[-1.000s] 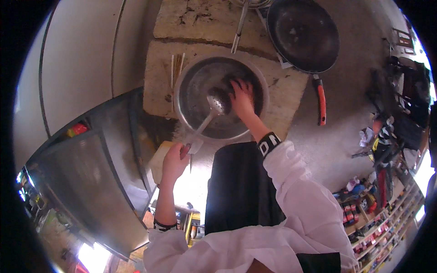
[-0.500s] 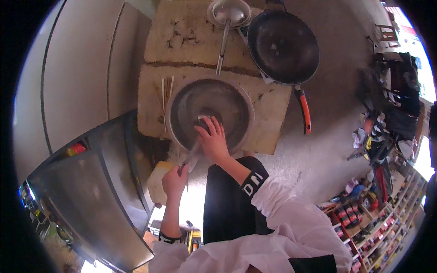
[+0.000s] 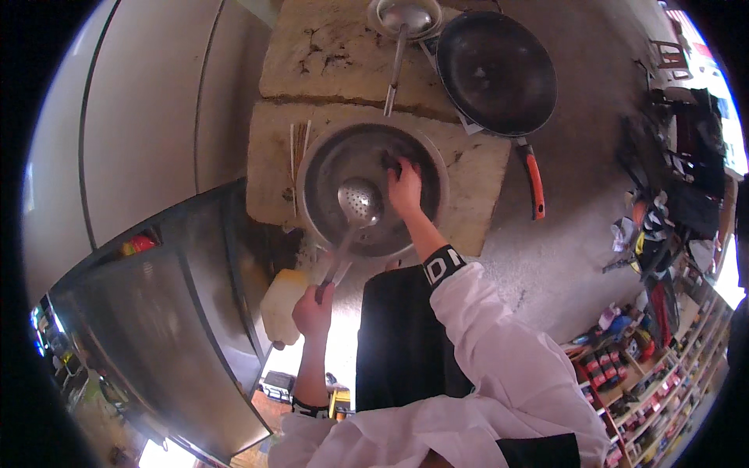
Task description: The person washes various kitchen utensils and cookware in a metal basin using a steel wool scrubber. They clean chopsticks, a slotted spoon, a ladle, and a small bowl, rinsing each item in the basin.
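My left hand (image 3: 313, 312) is closed round the handle of a slotted metal spoon (image 3: 360, 203). Its perforated head lies over the inside of a wide round metal basin (image 3: 442, 171). Toward the far side of that basin is my right hand (image 3: 406, 189), its fingers curled on a small dark lump (image 3: 390, 158) that looks like a scrubbing pad; blur and the fingers hide its exact kind. The right hand is apart from the spoon. Greyish water seems to fill the bottom of the basin.
The basin stands on a worn board-like top (image 3: 484, 179). Thin sticks (image 3: 297, 160) lie left of it. Beyond are a ladle (image 3: 402, 19) in a bowl and a dark frying pan (image 3: 497, 78) with an orange handle. A yellowish jug (image 3: 282, 308) stands near left; stocked shelves (image 3: 624, 374) fill the lower right.
My right hand has moved from the spoon's head to the far side of the basin, taking the dark lump along. The perforated spoon head now shows uncovered; my left hand keeps its handle.
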Demonstrator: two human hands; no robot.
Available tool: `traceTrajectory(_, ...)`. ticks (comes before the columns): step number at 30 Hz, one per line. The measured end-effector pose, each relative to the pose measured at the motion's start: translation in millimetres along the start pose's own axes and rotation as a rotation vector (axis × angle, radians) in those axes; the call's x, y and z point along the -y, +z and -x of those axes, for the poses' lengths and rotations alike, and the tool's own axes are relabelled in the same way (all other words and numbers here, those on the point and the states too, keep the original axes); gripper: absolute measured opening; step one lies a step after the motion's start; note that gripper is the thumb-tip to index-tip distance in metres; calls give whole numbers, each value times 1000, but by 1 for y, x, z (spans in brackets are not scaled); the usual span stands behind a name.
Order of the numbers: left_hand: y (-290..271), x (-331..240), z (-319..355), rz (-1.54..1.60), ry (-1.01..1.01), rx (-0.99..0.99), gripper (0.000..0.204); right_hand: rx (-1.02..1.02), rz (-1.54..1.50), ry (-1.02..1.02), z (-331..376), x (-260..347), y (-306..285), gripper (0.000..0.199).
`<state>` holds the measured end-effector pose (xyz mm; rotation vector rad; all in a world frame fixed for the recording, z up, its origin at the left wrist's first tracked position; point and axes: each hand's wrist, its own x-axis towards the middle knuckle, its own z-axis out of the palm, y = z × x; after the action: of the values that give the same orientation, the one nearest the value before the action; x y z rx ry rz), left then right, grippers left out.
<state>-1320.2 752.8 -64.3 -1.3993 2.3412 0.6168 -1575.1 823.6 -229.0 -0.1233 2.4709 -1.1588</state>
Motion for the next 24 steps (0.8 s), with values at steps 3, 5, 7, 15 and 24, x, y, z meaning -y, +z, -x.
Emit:
traceTrajectory(3, 6, -6, -6, 52, 2, 19, 32, -73, 15, -2, 2, -16, 11, 28)
traceTrajectory(5, 8, -12, -8, 124, -40, 51, 32, 111, -294, 110, 12, -24, 13, 26)
traceTrajectory(7, 8, -14, -10, 186, -58, 78, 31, 135, -281, -88, 33, -19, 13, 23)
traceTrajectory(15, 8, 0, 2, 592, 123, 155, 34, -121, -145, -246, 74, 32, 10, 25)
traceTrajectory(24, -1, 12, -2, 1059, -199, 646, 28, 4, -693, 426, 32, 3, -8, 30)
